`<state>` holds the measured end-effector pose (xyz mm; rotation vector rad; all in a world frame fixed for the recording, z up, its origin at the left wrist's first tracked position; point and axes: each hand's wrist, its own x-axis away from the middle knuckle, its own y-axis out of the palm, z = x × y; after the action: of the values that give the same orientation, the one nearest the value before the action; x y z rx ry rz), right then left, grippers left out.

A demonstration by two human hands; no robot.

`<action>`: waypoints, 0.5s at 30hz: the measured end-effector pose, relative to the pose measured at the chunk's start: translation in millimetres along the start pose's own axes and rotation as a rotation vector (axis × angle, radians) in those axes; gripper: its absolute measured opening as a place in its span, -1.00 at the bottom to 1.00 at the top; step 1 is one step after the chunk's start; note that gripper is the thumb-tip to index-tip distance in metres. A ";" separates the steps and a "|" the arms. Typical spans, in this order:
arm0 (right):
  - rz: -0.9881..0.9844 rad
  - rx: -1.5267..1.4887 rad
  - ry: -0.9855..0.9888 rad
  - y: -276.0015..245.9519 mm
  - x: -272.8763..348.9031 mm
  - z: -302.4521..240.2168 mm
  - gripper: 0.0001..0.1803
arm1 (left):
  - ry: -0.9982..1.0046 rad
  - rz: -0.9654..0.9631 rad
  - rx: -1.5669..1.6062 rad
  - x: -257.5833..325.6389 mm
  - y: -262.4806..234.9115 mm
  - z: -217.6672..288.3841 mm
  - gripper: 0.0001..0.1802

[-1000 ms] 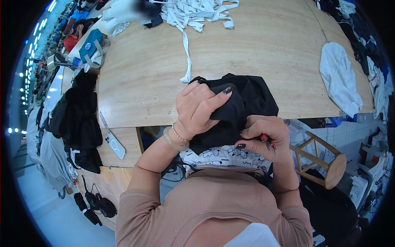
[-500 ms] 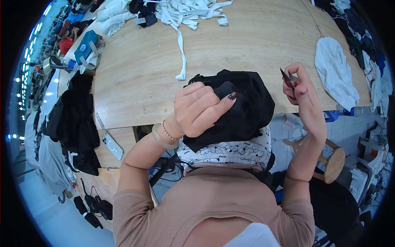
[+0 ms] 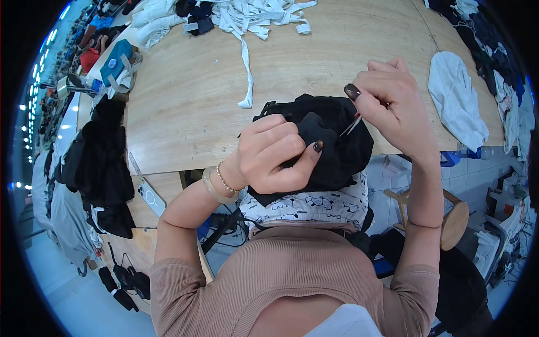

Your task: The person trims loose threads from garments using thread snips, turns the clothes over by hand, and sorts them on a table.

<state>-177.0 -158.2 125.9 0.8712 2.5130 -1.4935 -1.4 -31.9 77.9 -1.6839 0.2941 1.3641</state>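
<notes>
A black cloth garment (image 3: 342,160) lies bunched over the table's front edge and my lap. My left hand (image 3: 272,151) is closed on it, thumb pressed against the fingers, with a fold of the cloth rising beside the thumb. Above the garment's right side, my right hand (image 3: 393,104) is wrapped round a pair of small thread snips (image 3: 352,124). Their thin metal blades point down and left toward the cloth, and a bit of red shows near the grip. Most of the handle is hidden in my fist; I cannot tell whether the blades touch the cloth.
White fabric strips (image 3: 247,19) are heaped at the table's (image 3: 185,95) far side, one trailing toward me. A white cloth piece (image 3: 457,101) lies at right. Dark garments (image 3: 101,163) hang at left beside a phone (image 3: 150,196). A wooden stool (image 3: 455,224) stands at lower right.
My right hand has moved left with the snips and turned over, so the blades now point down at the black garment. The left hand keeps its hold, its thumb slightly lower.
</notes>
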 end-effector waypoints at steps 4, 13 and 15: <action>0.042 0.145 -0.079 0.8 -7.1 -3.0 -0.68 | -0.175 -0.004 0.081 -6.5 -1.3 8.0 -0.78; 0.009 0.250 -0.136 -5.7 -15.5 -7.0 -0.71 | -0.285 0.015 0.114 -10.2 -0.6 11.8 -0.76; 0.021 0.250 -0.154 -8.3 -16.8 -7.2 -0.72 | -0.292 -0.002 0.115 -11.3 -0.9 11.6 -0.73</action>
<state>-165.8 -162.3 142.0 0.7759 2.2366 -1.8202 -12.3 -26.5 88.6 -1.3686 0.1978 1.5391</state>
